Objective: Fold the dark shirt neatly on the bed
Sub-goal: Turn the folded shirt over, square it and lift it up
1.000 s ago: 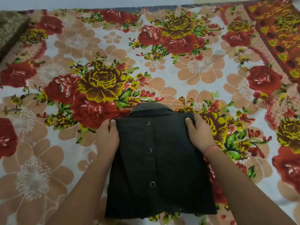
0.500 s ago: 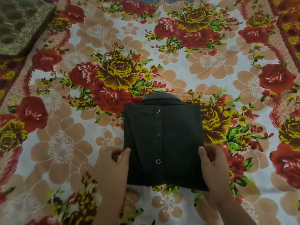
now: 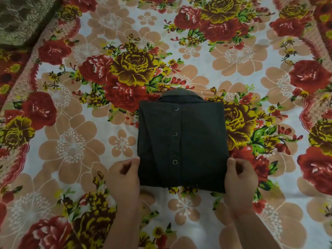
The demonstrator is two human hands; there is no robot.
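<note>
Your left hand [image 3: 125, 177] and right hand [image 3: 240, 178] flank the shirt [image 3: 181, 146], collar [image 3: 179, 95] pointing away from you. Fingers curl against its near side edges; whether they pinch cloth, you cannot tell.

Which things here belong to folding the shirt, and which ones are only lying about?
For the job: dark shirt, left hand and right hand at its near side edges, floral bedsheet under it.
Lying about: olive patterned cloth, far left corner.
</note>
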